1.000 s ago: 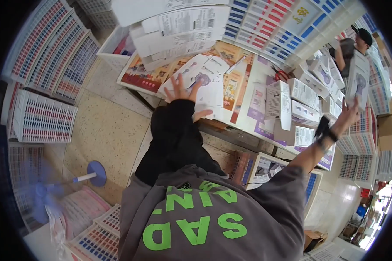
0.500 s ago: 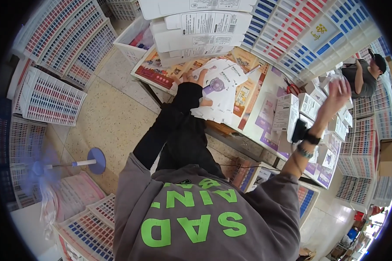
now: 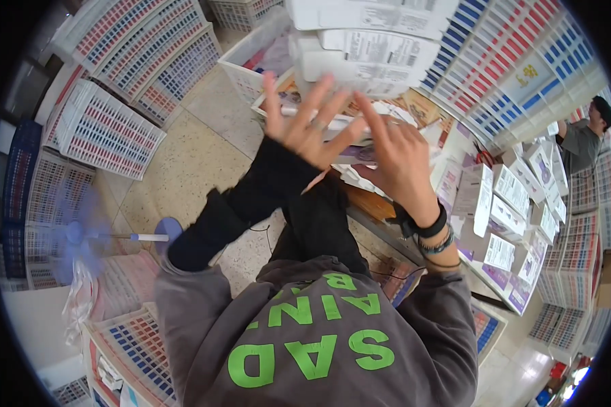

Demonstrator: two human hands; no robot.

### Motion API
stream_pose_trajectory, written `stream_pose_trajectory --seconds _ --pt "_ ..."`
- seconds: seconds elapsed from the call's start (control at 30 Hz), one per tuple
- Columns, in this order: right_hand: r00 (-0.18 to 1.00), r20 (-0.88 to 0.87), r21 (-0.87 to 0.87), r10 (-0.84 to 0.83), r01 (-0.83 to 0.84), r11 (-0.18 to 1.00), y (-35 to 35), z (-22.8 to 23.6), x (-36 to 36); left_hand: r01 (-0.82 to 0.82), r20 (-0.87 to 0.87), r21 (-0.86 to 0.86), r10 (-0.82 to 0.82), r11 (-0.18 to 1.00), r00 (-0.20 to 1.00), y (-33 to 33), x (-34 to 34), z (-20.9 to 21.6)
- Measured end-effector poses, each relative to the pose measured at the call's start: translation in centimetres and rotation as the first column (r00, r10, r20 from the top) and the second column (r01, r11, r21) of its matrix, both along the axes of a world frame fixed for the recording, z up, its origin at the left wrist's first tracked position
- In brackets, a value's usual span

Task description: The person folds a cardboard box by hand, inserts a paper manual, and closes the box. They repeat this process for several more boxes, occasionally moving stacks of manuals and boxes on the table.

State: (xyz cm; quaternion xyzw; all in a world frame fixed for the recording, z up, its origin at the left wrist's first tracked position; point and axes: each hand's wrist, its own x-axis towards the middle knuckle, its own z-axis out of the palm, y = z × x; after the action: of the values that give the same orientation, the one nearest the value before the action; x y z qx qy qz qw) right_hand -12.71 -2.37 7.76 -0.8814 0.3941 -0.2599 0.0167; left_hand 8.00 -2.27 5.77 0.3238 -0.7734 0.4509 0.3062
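Both my hands are raised together over the front of the table. My left hand (image 3: 312,129) has its fingers spread wide, with the dark sleeve covering the wrist; motion blurs the fingertips. My right hand (image 3: 404,159), wearing a black wristband, reaches in from the other side. A white and purple carton (image 3: 358,154) lies between the hands, its edge between the thumb and fingers of my right hand. My left hand partly covers the carton, so its full shape is hidden. White card flaps (image 3: 354,178) stick out below, near the table edge.
White cartons (image 3: 380,51) are piled at the table's back. Several small boxes (image 3: 509,190) stand on the right. Large slatted crates (image 3: 502,74) rise behind. A white bin (image 3: 241,74) is at the back left, and a blue fan (image 3: 78,234) spins on the left. A person (image 3: 584,136) is at far right.
My right hand has come back from the boxes on the right to beside my left hand. My left hand has lifted off the flat white card with its fingers spread. The view has shifted.
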Motion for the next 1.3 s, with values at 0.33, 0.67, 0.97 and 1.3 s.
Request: stream_pose_trajectory --seconds 0.33,0.67,0.97,1.3 --pt "0.584 0.795 0.351 -0.164 -0.222 0.910 5.8 -4.9 4.0 0.696 -0.983 -0.111 0.025 0.709 -0.182 7.7 -3.9 -4.4" --pt "0.358 0.923 0.340 -0.142 -0.583 0.738 6.5 -1.7 3.3 0.790 -0.864 -0.088 -0.441 0.607 0.242 5.7 -2.0 -9.7" --pt "0.387 0.914 0.341 -0.120 -0.576 0.743 7.7 0.0 4.5 0.701 -0.753 -0.165 -0.548 0.694 0.364 5.8 -1.7 -7.1" --pt "0.388 0.915 0.229 0.115 -0.731 0.643 5.0 0.5 2.1 0.792 -0.827 0.075 -0.406 0.606 0.388 7.9 -1.0 -3.1"
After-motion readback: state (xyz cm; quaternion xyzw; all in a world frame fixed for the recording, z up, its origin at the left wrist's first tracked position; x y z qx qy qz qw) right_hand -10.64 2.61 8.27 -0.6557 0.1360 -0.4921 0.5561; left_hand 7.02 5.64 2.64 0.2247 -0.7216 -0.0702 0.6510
